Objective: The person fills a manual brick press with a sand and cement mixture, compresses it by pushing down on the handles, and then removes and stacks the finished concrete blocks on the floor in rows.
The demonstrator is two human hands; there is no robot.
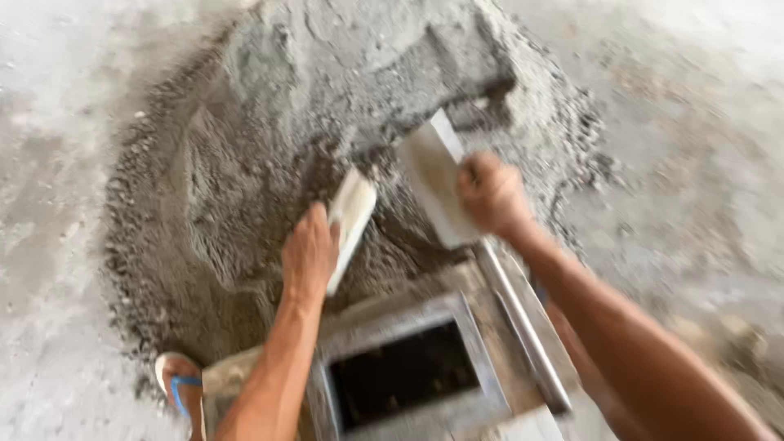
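Foot in sandal (181,389): lower left edge; white sole, blue strap, planted on the floor at the foot of the heap.

Block mould (408,376): nearest item, bottom centre. Grey rectangular frame, mortar-smeared, with a dark rectangular opening in its middle. It stands on the floor against the near edge of the heap.

Metal bar (523,322): long, pale, straight; runs along the mould's right side from near the right wrist down toward the lower right.

Left hand (309,255): forearm enters from the bottom, crossing the mould's left corner. Fingers clenched round a small flat pale trowel (353,214), which is tilted and angled up to the right, its far end touching the mortar.

Right hand (492,194): forearm enters from the lower right. Fingers closed over the near right edge of a flat rectangular float (430,181), pale grey, tilted, its far end pressed into the heap. The two tools lie just beside each other, not touching as far as the blur allows.

Mortar heap (310,106): large grey mound of damp, coarse mix, filling the upper centre; crumbly at its edges, with a dark gouged face beyond the float.

Concrete floor (57,163): pale, dusty, surrounding the heap on every side.
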